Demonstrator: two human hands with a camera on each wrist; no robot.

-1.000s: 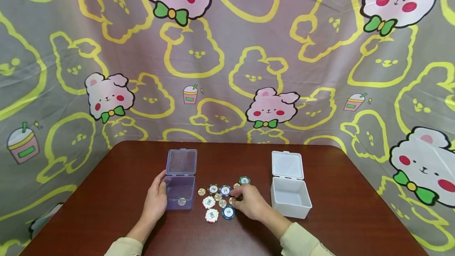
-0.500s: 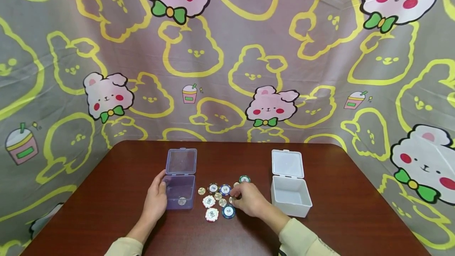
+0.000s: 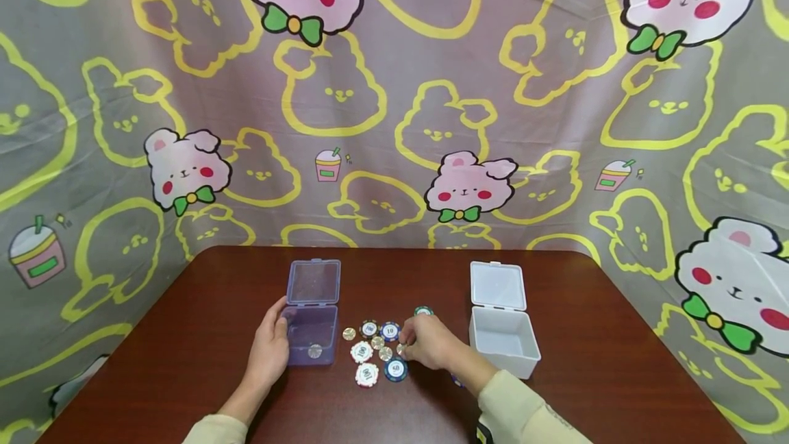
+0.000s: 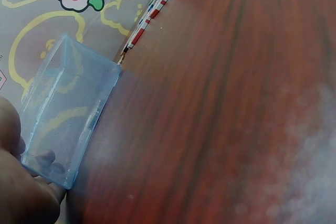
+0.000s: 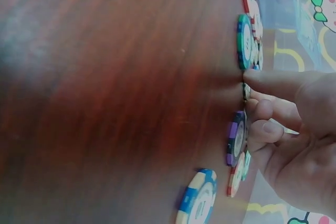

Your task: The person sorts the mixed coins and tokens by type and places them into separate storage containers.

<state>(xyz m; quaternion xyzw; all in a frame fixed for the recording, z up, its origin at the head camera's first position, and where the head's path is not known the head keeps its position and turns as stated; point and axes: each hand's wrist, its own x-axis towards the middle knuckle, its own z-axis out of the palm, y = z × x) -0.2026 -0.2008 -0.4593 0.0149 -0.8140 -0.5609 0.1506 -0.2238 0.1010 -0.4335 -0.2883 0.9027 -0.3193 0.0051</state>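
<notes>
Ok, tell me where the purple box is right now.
In the head view, the purple box stands open on the left half of the table, the left hand gripping its left side, with a gold coin just to its right.

Soft, even light fills the head view, leaving a pale sheen on the counter [image 3: 382, 420] near the bottom and a dim shadow by the right hand [image 3: 429, 342]. Patterned cloth [image 3: 394, 98] stretches toward the edges, and the coins [image 3: 385, 353] are too small to read. Both wrist views look darker and hazy, whitish glare clouding one side.
</notes>
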